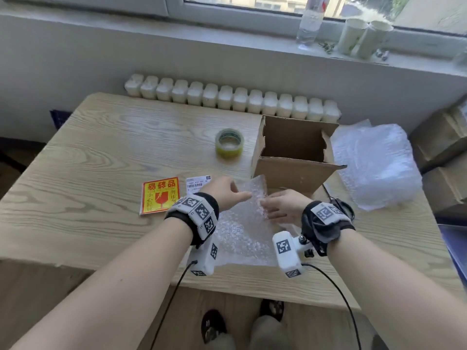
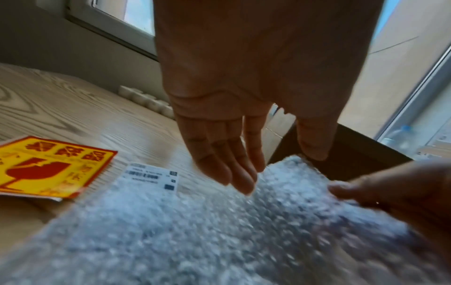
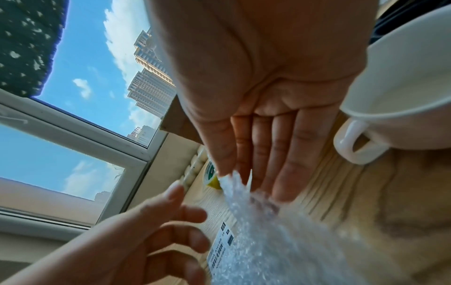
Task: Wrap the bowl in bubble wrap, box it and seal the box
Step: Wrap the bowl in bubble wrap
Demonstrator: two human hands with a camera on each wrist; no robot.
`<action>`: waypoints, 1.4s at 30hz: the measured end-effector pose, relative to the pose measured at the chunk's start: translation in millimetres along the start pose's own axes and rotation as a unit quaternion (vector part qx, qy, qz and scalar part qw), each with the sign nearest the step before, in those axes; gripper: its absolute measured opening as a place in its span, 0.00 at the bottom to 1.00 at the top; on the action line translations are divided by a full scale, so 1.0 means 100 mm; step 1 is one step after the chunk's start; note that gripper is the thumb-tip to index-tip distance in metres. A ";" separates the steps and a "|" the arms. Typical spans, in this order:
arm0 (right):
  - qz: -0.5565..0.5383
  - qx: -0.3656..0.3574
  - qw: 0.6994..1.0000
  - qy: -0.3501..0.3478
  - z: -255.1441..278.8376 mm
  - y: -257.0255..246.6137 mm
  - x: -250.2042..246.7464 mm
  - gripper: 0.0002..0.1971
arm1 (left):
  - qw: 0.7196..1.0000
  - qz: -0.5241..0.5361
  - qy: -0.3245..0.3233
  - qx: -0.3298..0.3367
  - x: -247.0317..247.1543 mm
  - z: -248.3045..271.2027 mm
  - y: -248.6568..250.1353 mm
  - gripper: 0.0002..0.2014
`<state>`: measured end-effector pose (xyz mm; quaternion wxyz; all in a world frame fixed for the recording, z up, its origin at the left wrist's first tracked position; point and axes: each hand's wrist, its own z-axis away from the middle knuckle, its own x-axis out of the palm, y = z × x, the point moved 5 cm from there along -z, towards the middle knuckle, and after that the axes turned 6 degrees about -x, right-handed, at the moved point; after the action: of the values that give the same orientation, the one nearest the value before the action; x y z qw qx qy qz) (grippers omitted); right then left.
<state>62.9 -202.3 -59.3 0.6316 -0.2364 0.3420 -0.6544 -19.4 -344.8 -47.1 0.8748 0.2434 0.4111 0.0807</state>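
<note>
A sheet of bubble wrap [image 1: 240,233] lies on the wooden table [image 1: 101,160] near its front edge, its far edge lifted. My right hand [image 1: 280,205] pinches that raised edge between thumb and straight fingers [image 3: 280,173]. My left hand [image 1: 227,193] reaches in from the left with straight fingers [image 2: 241,179] at the wrap [image 2: 195,231], thumb apart, holding nothing. The white bowl [image 3: 402,86] with a loop handle shows only in the right wrist view, on the table by my right wrist. The open cardboard box [image 1: 293,150] stands just beyond my hands.
A roll of tape [image 1: 229,142] sits left of the box. A yellow and red fragile sticker [image 1: 160,195] and a shipping label [image 1: 198,184] lie left of the wrap. A pile of bubble wrap [image 1: 379,162] lies at the right. Cardboard boxes [image 1: 444,147] stand beyond the table's right edge.
</note>
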 end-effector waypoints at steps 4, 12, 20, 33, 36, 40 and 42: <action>-0.024 0.006 1.000 -0.001 -0.03 -0.01 -0.06 0.05 | 0.998 -0.016 -0.052 -0.009 0.21 -0.03 0.12 0.28; -0.058 -0.011 0.998 -0.023 -0.10 0.02 -0.30 0.06 | 0.994 0.014 -0.106 -0.007 0.38 -0.07 0.37 0.21; 0.092 -0.020 0.996 0.006 -0.25 0.12 -0.58 0.05 | 0.995 0.017 -0.094 -0.020 0.44 -0.22 0.48 0.05; 0.285 0.032 0.950 0.120 -0.22 0.32 -1.37 0.10 | 0.998 -0.010 -0.066 -0.011 0.61 -0.30 0.59 0.02; 0.304 0.059 0.949 0.064 -0.18 0.40 -1.33 0.12 | 0.997 -0.017 -0.070 -0.005 0.64 -0.31 0.62 0.01; 0.310 0.103 0.945 0.029 -0.15 0.58 -1.28 0.10 | 0.997 -0.023 -0.070 -0.007 0.67 -0.31 0.63 0.02; 0.314 0.108 0.943 0.037 -0.16 0.64 -1.27 0.11 | 0.997 -0.026 -0.070 -0.006 0.67 -0.30 0.64 0.02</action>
<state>105.0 -72.2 -101.3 0.8134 -0.0227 0.3495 -0.4645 5.2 -255.6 -77.2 0.9046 0.2326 0.3545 0.0429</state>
